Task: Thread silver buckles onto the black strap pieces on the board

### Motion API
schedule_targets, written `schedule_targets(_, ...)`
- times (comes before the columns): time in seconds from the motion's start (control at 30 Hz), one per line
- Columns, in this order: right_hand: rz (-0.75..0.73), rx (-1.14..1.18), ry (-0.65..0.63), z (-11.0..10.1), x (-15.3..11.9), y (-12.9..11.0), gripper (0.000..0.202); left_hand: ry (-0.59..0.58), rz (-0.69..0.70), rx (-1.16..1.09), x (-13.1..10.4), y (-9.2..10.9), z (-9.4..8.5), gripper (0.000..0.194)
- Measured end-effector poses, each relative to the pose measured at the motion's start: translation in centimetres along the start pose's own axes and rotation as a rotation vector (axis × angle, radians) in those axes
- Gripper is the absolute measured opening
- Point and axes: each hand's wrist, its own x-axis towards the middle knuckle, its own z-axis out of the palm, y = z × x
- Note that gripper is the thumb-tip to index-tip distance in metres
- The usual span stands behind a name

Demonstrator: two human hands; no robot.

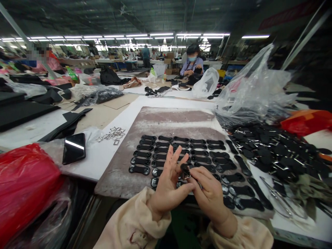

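Black piece with a metal ring (185, 171) sits pinched in the right hand's (209, 193) fingers; the left hand (169, 188) touches it, several fingers spread upward.

Left hand (169, 190) partly hides black pieces (157, 172); left edge crops the red bag (28, 186).

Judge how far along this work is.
Partway, it seems. The heap of ringed black pieces looks done. The right hand holds a black strip and metal ring beside the left hand. Apparently left: flat strips on the board, plus loose rings.
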Motion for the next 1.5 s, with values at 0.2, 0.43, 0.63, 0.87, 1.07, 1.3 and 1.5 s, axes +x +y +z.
schedule_targets(0.2, 0.007, 0.002, 0.004, -0.4, 0.1, -0.1, 0.019, -0.013, -0.054, -0.087, 0.5, -0.1, -1.6, 0.076)
schedule_targets(0.43, 0.065, 0.071, 0.021, -0.5, -0.2, 0.2, 0.021, -0.09, -0.136, 0.182, 0.5, -0.1, -1.5, 0.052)
schedule_targets(0.63, 0.228, 0.207, -0.096, -1.1, 0.3, 0.0, 0.018, -0.161, -0.084, 0.405, 0.9, 1.1, -2.3, 0.033)
schedule_targets(0.87, 0.461, 0.529, -0.298, -1.5, 0.5, 0.3, 0.019, -0.312, -0.169, 0.513, 1.2, 2.3, -3.7, 0.016)
schedule_targets(1.07, 0.39, 0.388, -0.242, -1.3, 0.6, -0.2, 0.015, -0.156, -0.094, 0.576, 1.1, 0.8, -3.5, 0.01)
schedule_targets(1.3, 0.15, 0.017, -0.006, -1.0, 0.4, -0.4, 0.01, -0.022, 0.226, 0.798, 0.5, -0.1, -2.9, 0.008)
schedule_targets(1.5, 0.061, -0.103, 0.004, -1.3, 0.2, 0.1, 0.01, -0.014, 0.171, 0.689, 1.1, 0.0, -2.7, 0.002)
